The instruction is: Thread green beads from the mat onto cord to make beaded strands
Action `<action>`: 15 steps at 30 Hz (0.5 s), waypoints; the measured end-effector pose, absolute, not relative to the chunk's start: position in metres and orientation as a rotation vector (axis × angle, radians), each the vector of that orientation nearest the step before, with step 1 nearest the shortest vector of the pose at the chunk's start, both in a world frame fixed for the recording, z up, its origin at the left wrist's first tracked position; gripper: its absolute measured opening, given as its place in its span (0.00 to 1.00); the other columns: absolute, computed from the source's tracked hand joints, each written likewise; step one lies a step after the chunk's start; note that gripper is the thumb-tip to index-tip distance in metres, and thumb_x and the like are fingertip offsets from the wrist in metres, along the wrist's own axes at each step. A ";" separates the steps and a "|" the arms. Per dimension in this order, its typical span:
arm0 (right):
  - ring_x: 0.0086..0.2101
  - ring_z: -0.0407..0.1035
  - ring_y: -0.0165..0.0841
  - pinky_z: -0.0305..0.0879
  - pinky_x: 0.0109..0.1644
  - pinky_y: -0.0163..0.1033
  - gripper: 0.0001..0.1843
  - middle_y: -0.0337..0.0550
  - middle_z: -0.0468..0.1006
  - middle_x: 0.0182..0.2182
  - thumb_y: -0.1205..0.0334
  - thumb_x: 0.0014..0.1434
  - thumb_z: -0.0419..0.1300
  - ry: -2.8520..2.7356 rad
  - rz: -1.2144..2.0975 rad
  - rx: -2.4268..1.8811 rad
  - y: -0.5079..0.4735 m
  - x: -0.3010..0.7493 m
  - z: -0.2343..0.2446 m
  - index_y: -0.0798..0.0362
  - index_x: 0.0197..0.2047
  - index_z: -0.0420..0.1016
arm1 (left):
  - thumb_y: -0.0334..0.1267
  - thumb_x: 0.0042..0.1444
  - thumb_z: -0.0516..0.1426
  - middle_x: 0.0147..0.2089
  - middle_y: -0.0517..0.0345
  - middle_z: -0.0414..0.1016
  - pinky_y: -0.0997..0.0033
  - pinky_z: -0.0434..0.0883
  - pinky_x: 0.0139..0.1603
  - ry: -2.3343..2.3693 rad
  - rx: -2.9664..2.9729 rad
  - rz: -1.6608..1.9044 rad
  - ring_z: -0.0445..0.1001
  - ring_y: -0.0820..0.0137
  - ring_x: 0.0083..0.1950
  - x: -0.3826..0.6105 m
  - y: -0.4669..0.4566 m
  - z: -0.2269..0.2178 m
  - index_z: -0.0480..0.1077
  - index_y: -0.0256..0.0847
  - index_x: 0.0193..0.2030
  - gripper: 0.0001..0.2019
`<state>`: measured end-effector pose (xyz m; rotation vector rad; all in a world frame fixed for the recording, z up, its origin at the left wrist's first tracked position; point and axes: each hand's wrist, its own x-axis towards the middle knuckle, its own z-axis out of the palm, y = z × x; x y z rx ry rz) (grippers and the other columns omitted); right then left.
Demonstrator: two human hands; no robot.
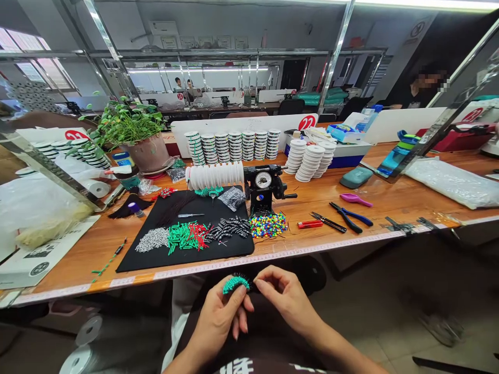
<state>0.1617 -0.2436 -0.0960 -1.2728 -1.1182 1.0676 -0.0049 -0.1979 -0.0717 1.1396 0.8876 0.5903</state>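
Observed: 2 hands at work above the lap, off the tabletop [390, 192]. Step in hand, as judged: close fingerwork on a teal beaded piece [236, 284] with dark bristles along its upper edge.

Left grip [218, 324]: holding the piece between thumb and fingers, raised just in front of the body. Right grip [286, 301]: narrow, thumb and fingertips drawn close, just beside the piece. Whether it pinches something thin is too small to tell.

Piece: curved, densely covered in small teal beads; its lower side is hidden by the left grip.

Next move, as judged: calls for a steady left hold while the right fingertips work finely at the bristled edge.

Beyond both grips, on the tabletop: a black mat [132, 262] bearing sorted green tube beads [186, 236], a winding device [262, 182], mixed coloured beads [268, 226], and pliers [349, 217] further to the right.
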 end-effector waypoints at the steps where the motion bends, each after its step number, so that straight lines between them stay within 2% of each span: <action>1: 0.26 0.59 0.31 0.54 0.30 0.37 0.17 0.39 0.72 0.26 0.48 0.62 0.62 -1.122 1.058 -1.280 -0.245 0.161 -0.097 0.55 0.34 0.78 | 0.63 0.50 0.64 0.18 0.64 0.69 0.83 0.57 0.13 0.888 1.144 0.591 0.63 0.79 0.14 -0.005 -0.198 -0.072 0.68 0.39 0.27 0.26; 4: 0.25 0.61 0.32 0.54 0.30 0.37 0.15 0.41 0.77 0.28 0.50 0.63 0.62 -1.132 0.994 -1.312 -0.248 0.160 -0.101 0.53 0.36 0.81 | 0.65 0.51 0.62 0.13 0.65 0.65 0.83 0.56 0.14 0.897 1.154 0.577 0.59 0.80 0.13 -0.005 -0.199 -0.074 0.67 0.39 0.23 0.28; 9: 0.29 0.68 0.36 0.57 0.40 0.42 0.10 0.40 0.82 0.29 0.57 0.65 0.61 -1.289 0.698 -1.372 -0.252 0.160 -0.106 0.45 0.38 0.85 | 0.68 0.47 0.62 0.11 0.65 0.63 0.82 0.52 0.13 0.912 1.137 0.561 0.57 0.80 0.12 -0.005 -0.201 -0.076 0.66 0.39 0.21 0.30; 15: 0.29 0.68 0.37 0.56 0.38 0.43 0.10 0.40 0.84 0.30 0.58 0.67 0.60 -1.376 0.613 -1.412 -0.253 0.158 -0.107 0.45 0.39 0.85 | 0.67 0.48 0.62 0.12 0.65 0.64 0.82 0.54 0.14 0.933 1.139 0.583 0.58 0.80 0.13 -0.006 -0.200 -0.081 0.66 0.39 0.22 0.29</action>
